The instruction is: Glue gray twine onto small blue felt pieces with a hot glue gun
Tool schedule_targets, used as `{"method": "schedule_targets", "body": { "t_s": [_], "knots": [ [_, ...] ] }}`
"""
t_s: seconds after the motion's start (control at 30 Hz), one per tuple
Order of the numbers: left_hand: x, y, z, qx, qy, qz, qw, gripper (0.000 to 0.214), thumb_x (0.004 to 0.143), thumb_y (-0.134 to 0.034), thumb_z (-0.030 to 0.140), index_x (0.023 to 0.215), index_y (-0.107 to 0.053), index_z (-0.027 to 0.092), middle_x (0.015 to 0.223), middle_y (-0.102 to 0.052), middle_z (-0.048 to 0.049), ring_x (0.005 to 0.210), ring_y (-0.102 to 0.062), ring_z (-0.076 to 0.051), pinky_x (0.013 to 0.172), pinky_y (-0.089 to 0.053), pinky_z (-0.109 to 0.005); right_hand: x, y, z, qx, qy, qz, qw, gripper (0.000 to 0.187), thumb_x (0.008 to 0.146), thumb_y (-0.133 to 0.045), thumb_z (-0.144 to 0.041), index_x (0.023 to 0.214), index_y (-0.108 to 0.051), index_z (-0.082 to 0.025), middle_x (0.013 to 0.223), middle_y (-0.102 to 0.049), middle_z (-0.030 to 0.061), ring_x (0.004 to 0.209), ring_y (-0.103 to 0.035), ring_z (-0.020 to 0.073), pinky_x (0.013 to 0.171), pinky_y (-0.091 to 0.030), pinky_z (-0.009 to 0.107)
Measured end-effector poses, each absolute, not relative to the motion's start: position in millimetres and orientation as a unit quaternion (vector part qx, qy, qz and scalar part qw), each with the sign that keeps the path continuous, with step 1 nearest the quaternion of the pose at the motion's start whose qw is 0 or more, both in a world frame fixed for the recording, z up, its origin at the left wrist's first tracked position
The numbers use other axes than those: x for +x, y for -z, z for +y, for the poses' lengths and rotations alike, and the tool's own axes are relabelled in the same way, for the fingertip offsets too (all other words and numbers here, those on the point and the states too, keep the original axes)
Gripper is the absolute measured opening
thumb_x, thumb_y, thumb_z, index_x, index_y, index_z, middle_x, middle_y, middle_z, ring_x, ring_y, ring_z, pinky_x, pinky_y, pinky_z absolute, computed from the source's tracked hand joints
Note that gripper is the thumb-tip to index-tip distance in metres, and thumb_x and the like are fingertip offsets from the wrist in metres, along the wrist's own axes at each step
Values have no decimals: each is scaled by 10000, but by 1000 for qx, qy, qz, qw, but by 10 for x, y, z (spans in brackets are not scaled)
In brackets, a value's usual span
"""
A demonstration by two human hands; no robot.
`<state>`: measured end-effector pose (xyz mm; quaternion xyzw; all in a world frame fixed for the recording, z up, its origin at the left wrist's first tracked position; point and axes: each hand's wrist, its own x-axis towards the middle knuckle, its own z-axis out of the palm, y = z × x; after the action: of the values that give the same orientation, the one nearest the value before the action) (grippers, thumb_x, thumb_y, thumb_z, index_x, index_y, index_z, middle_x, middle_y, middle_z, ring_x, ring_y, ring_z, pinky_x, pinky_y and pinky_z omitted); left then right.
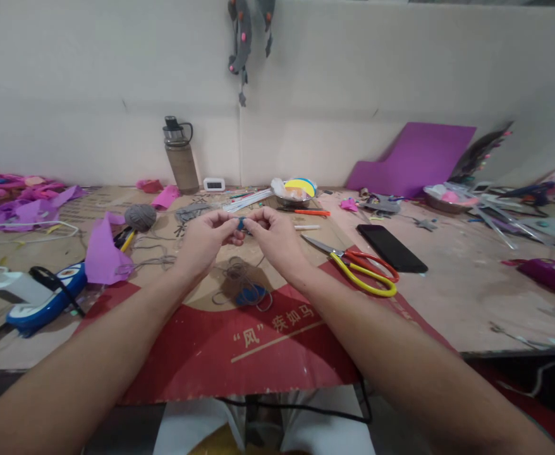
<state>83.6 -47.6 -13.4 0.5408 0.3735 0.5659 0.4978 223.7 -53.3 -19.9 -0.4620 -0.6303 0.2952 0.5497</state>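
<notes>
Pale wall [116,95] behind, cluttered surface [448,309] before it. Where are the hands?

Together, mid-view, above a red-printed cardboard sheet [182,354]. Left hand [208,237] and right hand [275,240] both pinch one small blue scrap [241,223], thumbs against fingertips.

Any thread on it?

Cannot tell; fingers cover most of it. Loose grey yarn [236,273] lies in loops just below, over a larger blue piece [251,294].

Risks?

Snagging, I'd judge. Those loops overlap freely; a quick pull could draw them into a knot. With so little scrap showing, one slack thumb might drop it among them.

And to the right?

Scissors [344,259], red and yellow handles, tip pointing toward the right wrist. A careless sideways sweep could meet the point, or nudge them against the black phone [391,248] nearby.
</notes>
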Motion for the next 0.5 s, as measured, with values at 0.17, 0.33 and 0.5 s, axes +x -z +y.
{"method": "schedule_targets", "body": {
  "t_s": [0.17, 0.33, 0.5],
  "knots": [
    [817, 135, -479, 568, -551, 392, 471, 76, 740, -666, 202, 734, -623, 140, 530, -588, 6, 461, -529, -83, 434, -403, -190, 2245, 178, -575, -461, -261, -652, 543, 166, 830, -584, -298, 715, -582, -178, 613, -495, -49, 577, -399, 99, 589, -327, 263],
    [791, 125, -468, 579, -527, 400, 477, 94, 747, -677, 210, 719, -620, 141, 543, -620, -9, 451, -540, -78, 456, -431, -190, 2256, 192, -577, -469, -234, -668, 529, 177, 840, -577, -294, 706, -571, -179, 623, -519, -42, 575, -414, 100, 594, -331, 263],
    [746, 122, -433, 568, -500, 384, 529, 171, 706, -755, 252, 796, -676, 129, 702, -691, -36, 609, -657, -117, 645, -559, -255, 2278, 208, -569, -473, -201, -681, 521, 171, 854, -555, -290, 718, -556, -186, 639, -531, -29, 607, -448, 114, 603, -329, 267]
  ]
}}
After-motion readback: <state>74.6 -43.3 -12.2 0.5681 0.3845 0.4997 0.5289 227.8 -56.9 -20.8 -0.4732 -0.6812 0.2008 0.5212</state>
